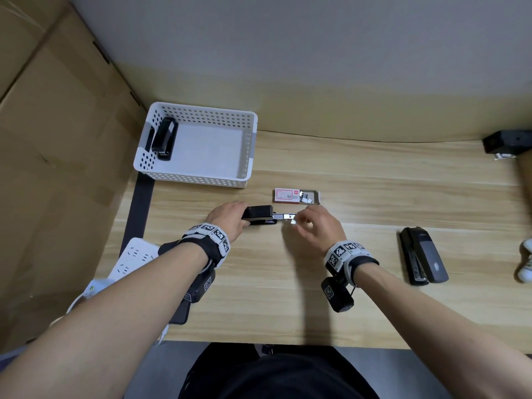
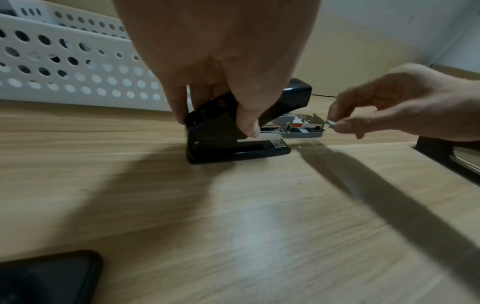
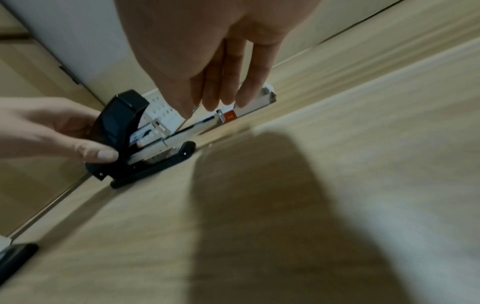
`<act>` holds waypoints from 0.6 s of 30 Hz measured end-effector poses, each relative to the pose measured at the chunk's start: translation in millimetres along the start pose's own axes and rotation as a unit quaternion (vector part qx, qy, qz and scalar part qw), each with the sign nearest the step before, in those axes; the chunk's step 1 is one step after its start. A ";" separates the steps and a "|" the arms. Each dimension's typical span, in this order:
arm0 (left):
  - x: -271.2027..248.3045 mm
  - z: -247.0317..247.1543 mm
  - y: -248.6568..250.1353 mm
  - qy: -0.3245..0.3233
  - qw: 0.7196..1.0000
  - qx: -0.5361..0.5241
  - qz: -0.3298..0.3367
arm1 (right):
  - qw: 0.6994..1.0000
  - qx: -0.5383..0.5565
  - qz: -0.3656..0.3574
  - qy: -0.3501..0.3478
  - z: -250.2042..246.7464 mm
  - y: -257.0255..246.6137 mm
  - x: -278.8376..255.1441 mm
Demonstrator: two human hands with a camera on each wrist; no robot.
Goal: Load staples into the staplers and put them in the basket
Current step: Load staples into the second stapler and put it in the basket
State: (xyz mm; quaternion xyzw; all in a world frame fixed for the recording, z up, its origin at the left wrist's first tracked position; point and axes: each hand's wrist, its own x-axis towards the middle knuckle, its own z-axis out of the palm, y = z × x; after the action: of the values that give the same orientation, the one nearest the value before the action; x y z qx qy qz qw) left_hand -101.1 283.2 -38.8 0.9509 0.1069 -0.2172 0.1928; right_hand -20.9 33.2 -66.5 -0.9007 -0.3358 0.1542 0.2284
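A small black stapler [image 1: 259, 215] [image 2: 233, 131] [image 3: 122, 131] stands on the wooden table with its metal staple tray [image 1: 285, 216] [image 2: 303, 128] slid out to the right. My left hand [image 1: 230, 218] [image 2: 215, 107] grips its body from above. At the tray's open end my right hand [image 1: 312, 226] [image 2: 345, 123] [image 3: 202, 102] pinches a short strip of staples [image 1: 293, 221] [image 2: 331, 123]. An open staple box [image 1: 296, 196] lies just behind. The white perforated basket [image 1: 244, 116] [image 2: 78, 67] at the back left holds one black stapler [image 1: 164, 138].
A larger black and grey stapler [image 1: 421, 259] [image 2: 451, 158] lies to the right. A white power strip [image 1: 135, 257] and a dark phone [image 2: 49, 277] are at the left front edge. Cardboard [image 1: 57, 139] walls the left side; a black device [image 1: 506, 142] sits far right.
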 end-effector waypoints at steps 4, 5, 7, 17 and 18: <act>1.1 0.7 -0.9 0.003 1.000 0.004 0.002 | 1.000 -0.008 0.001 0.001 -3.3 2.9 17.1; 1.4 1.1 -1.2 0.005 1.000 0.007 0.001 | 1.000 -0.011 -0.002 -0.007 -2.1 4.4 19.1; 2.1 2.8 -2.2 0.007 1.000 0.014 0.001 | 1.000 -0.016 -0.012 -0.012 -0.2 6.7 21.7; 3.1 6.6 -4.7 0.013 1.000 0.019 0.009 | 0.998 -0.030 -0.040 -0.023 -2.6 13.4 28.4; 3.2 6.7 -4.6 0.013 1.000 0.020 0.009 | 0.998 -0.035 -0.039 -0.039 -3.1 14.2 28.8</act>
State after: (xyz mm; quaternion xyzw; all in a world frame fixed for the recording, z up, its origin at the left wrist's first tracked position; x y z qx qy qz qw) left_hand -102.0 285.0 -47.2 0.9582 0.0970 -0.2049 0.1745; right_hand 9.0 42.2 -74.7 -0.8878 -0.3844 0.1683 0.1889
